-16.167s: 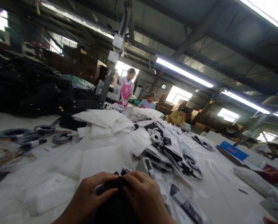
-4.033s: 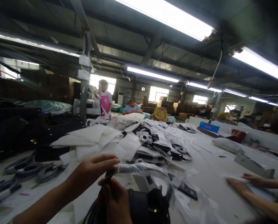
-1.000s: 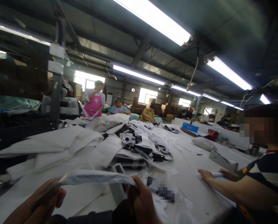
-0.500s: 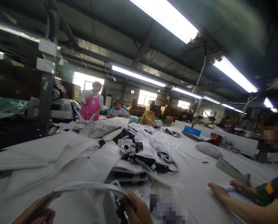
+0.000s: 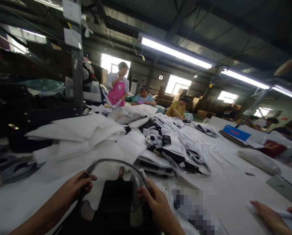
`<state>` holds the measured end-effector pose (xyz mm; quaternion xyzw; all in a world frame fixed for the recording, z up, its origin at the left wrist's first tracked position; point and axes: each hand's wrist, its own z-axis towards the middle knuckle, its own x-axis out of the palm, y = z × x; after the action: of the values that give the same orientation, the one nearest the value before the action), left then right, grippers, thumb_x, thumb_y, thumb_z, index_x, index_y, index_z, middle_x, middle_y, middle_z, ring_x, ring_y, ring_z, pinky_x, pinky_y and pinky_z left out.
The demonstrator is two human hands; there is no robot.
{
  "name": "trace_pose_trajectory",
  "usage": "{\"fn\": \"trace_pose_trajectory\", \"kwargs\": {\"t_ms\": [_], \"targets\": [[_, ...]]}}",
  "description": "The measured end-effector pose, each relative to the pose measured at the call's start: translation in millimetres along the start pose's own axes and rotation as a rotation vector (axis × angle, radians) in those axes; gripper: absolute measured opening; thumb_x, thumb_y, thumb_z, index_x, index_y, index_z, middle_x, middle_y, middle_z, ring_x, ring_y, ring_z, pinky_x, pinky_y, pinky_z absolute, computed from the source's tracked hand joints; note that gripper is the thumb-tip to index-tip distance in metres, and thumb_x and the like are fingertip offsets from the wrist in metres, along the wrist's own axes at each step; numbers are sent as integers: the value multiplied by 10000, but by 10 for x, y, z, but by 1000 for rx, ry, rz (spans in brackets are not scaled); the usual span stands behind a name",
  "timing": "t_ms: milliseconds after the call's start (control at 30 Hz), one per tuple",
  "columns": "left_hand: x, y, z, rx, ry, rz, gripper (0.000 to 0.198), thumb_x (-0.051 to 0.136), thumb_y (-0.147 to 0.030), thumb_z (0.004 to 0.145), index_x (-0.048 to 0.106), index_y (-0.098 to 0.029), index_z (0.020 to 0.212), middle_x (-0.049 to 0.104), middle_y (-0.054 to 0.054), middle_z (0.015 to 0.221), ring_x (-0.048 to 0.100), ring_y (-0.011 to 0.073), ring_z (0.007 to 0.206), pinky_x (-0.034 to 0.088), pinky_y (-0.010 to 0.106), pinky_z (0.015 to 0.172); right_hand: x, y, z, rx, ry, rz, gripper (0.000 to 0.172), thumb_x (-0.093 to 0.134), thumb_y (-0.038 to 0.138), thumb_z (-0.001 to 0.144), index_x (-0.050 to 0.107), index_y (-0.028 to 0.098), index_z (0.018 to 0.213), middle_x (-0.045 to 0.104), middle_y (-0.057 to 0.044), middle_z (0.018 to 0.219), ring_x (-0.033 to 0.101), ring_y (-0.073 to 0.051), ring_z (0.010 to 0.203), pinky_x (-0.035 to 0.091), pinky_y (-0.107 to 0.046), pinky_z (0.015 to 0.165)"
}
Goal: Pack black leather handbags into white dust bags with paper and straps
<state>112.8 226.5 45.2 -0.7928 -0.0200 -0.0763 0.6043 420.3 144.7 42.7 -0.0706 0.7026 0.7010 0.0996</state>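
Note:
A black bag (image 5: 115,200) hangs at the bottom middle, its lower part cut off by the frame edge. Its curved handle (image 5: 119,160) arches upward and looks greyish and shiny. My left hand (image 5: 81,186) is closed round the left side of the handle. On the other side, my right hand (image 5: 155,200) grips the handle with thumb and fingers. Between my hands a black panel rises from the bag, with a small brown tab (image 5: 121,172) at its top. White sheets (image 5: 87,130) lie piled just beyond.
Several black bags with white wrapping (image 5: 172,147) are heaped mid-table, with white strips (image 5: 204,143) alongside. A co-worker's hands (image 5: 270,213) hold something white at right. Grey rolls (image 5: 18,171) lie left, near a metal post (image 5: 77,78). A blue box (image 5: 237,132) stands farther back; people work beyond.
My hands have come up with the handle, bringing the black bag into view. The camera has turned right and downward, so the table scene sits higher and the co-worker is mostly out of frame.

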Motion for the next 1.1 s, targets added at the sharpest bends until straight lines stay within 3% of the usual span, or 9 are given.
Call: {"fn": "trace_pose_trajectory", "kwargs": {"t_ms": [133, 300, 467, 667, 767, 833, 933, 1000, 1100], "targets": [[-26, -8, -175, -113, 3, -199, 465, 743, -504, 834, 653, -188, 1163, 687, 100, 1221, 683, 195, 937, 587, 286, 821, 17, -92, -94, 41, -4, -1, 705, 486, 725, 904, 599, 170, 1325, 757, -120, 1041, 739, -295, 903, 557, -418, 849], [-75, 46, -198, -88, -30, -300, 461, 680, -600, 855, 681, -180, 1044, 665, 11, 840, 540, 84, 561, 515, 200, 535, 80, -41, -203, 34, -83, -118, 652, 418, 713, 935, 654, 193, 1251, 770, -90, 968, 735, -273, 875, 526, -388, 874], [-72, 121, -300, -77, -14, -273, 356, 787, -439, 805, 722, -151, 1004, 664, 29, 900, 594, 92, 659, 533, 188, 617, 141, 64, -350, 104, -146, -171, 639, 339, 721, 947, 712, 204, 991, 776, -80, 867, 728, -271, 874, 500, -362, 864], [-134, 202, -446, -86, 38, -228, 381, 767, -462, 816, 722, -169, 1055, 683, 27, 880, 610, 109, 681, 524, 186, 625, 200, 78, -464, 86, -155, -296, 592, 326, 659, 975, 720, 222, 909, 768, -59, 782, 728, -260, 794, 516, -344, 779], [-213, 276, -462, -109, 26, -179, 384, 720, -436, 862, 698, -155, 1124, 712, 62, 979, 645, 127, 738, 547, 204, 701, 240, 21, -446, 63, -140, -385, 525, 351, 565, 991, 722, 202, 1069, 778, -70, 832, 742, -257, 789, 554, -350, 759], [-267, 315, -457, -137, 4, -154, 464, 684, -413, 889, 624, -162, 1275, 705, 107, 1164, 687, 165, 873, 559, 247, 824, 265, -13, -427, 17, -169, -430, 516, 385, 496, 989, 644, 166, 1289, 772, -109, 1057, 750, -265, 919, 578, -370, 836], [-353, 338, -484, -122, -30, -9, 727, 657, -443, 895, 367, -228, 1526, 537, 132, 1477, 610, 254, 1229, 473, 367, 1064, 283, -2, -474, -124, -241, -513, 541, 426, 433, 989, 541, 135, 1425, 614, -141, 1389, 628, -279, 1239, 521, -419, 1038], [-419, 339, -587, -15, -79, 218, 822, 634, -507, 882, 270, -252, 1573, 436, 114, 1566, 493, 307, 1372, 383, 450, 1150, 285, 48, -593, -229, -271, -585, 481, 445, 402, 1001, 584, 156, 1391, 571, -125, 1441, 540, -275, 1341, 461, -442, 1114], [-512, 371, -911, 185, -89, 586, 661, 560, -601, 884, 450, -360, 1490, 496, 4, 1534, 481, 343, 1383, 366, 475, 1163, 299, 114, -873, -393, -222, -671, 403, 488, 352, 1008, 604, 238, 1376, 570, -88, 1448, 519, -267, 1360, 464, -447, 1116]]}}
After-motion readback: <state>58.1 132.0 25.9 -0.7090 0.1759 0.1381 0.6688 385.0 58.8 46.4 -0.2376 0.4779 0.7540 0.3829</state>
